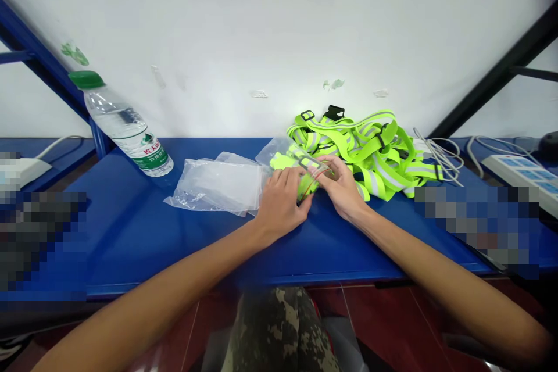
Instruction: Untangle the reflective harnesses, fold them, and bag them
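Between my hands is a clear plastic bag with a reddish line along its edge. A folded neon-yellow reflective strap shows in and behind it; I cannot tell exactly how much is inside. My left hand grips the bag from the left, fingers curled over it and thumb toward the right. On the other side, my right hand pinches the bag's edge. Just left of my left hand lie flat clear plastic bags. A tangled pile of neon reflective straps with black buckles sits behind my right hand.
A water bottle with a green cap stands at the back left of the blue table. Coiled white cable lies right of the straps. Farther right is a white power strip. A white wall closes the back.
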The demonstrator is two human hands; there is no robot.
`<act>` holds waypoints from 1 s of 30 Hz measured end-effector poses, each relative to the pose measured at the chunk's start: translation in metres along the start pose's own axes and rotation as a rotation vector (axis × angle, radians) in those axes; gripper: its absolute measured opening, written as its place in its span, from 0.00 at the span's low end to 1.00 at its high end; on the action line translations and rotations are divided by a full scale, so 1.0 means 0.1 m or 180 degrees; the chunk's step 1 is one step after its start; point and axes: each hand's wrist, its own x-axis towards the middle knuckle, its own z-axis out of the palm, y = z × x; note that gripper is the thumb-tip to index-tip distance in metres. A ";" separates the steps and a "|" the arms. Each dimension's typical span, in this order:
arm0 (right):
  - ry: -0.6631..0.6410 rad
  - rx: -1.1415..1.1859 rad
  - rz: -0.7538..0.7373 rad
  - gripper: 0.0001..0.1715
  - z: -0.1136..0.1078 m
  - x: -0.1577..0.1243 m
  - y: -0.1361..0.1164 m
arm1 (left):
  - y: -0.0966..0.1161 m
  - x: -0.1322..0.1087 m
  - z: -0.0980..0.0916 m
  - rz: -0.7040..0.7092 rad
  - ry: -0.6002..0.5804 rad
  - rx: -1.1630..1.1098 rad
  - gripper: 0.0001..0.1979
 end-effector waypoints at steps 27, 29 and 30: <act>-0.0889 -0.2904 -0.1186 0.04 -0.28 0.03 0.05 | -0.34 0.21 -0.16 0.0430 -0.1829 0.1351 0.13; -0.0903 -0.3202 -0.1548 0.05 -0.29 0.01 0.03 | -0.36 0.20 -0.19 0.0485 -0.1800 0.1314 0.13; -0.0901 -0.3300 -0.1717 0.06 -0.29 0.00 0.02 | -0.35 0.18 -0.21 0.0495 -0.1789 0.1279 0.13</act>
